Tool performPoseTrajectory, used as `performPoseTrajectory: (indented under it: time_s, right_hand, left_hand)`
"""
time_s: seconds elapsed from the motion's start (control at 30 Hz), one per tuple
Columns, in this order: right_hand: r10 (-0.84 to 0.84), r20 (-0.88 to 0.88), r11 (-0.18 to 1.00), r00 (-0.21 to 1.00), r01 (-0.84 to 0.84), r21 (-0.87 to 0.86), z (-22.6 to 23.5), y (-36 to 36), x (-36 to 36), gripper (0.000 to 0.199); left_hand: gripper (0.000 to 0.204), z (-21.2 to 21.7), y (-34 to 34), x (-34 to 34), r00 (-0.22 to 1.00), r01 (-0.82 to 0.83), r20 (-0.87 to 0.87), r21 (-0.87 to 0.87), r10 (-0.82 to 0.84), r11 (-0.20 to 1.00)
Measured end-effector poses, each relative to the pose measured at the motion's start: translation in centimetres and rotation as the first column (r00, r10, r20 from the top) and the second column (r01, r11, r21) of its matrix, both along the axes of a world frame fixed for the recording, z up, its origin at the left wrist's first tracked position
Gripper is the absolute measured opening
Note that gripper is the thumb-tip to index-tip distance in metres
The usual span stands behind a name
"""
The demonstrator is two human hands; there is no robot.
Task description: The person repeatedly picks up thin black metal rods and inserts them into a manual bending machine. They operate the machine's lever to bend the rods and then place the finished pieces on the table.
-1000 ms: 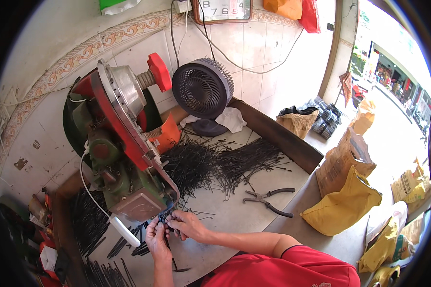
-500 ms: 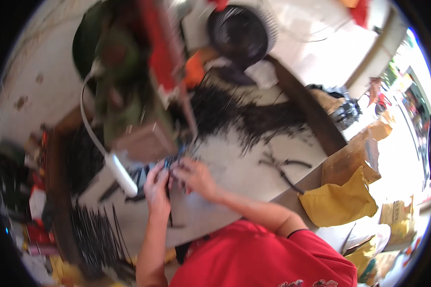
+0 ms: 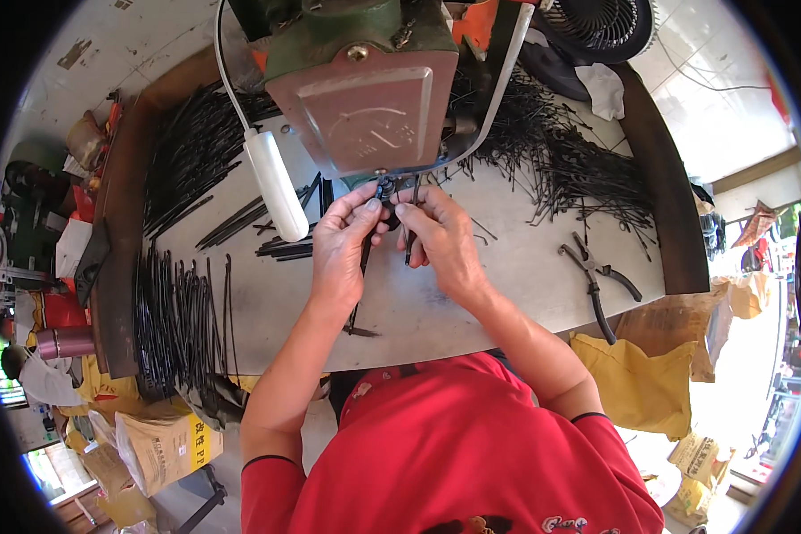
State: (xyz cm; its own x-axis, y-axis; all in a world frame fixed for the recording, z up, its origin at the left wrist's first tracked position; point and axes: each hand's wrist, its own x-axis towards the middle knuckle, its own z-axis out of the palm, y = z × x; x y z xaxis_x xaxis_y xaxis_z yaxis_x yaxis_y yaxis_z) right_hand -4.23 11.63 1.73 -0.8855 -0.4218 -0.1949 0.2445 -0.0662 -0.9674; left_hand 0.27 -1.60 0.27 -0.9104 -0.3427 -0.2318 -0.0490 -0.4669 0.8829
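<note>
While the left hand [image 3: 345,233], fingers curled, pinches a slim black rod [image 3: 355,307], the right hand [image 3: 443,238] pinches a dark slender piece [image 3: 408,253]; green-and-pink metal machine [image 3: 365,111] just beyond them.

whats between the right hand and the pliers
In the head view, mostly bare tabletop lies between the right hand and the pliers, with thin black rods near the hand.

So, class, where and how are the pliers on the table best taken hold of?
Probably around both dark handles, with the right hand coming from the near side: the pliers lie with their metal jaws pointing away and leftward, and the handles splay apart toward the person's near right.
</note>
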Motion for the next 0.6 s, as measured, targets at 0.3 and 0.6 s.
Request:
performPoseTrajectory:
  time_s: [0.3, 0.6]
  right_hand:
    - [0.016, -0.006, 1.000, 1.000, -0.016, 0.018, -0.03, -0.23, -0.06, 0.016]
    - [-0.008, -0.015, 1.000, 1.000, 0.008, 0.017, 0.10, -0.25, 0.12, 0.018]
  left_hand:
    - [0.028, -0.23, 0.09, -0.26, 1.000, -0.014, -0.022, -0.035, 0.014, 0.999]
    - [0.029, -0.25, 0.35, -0.24, 0.999, -0.029, -0.038, -0.020, 0.028, 0.999]
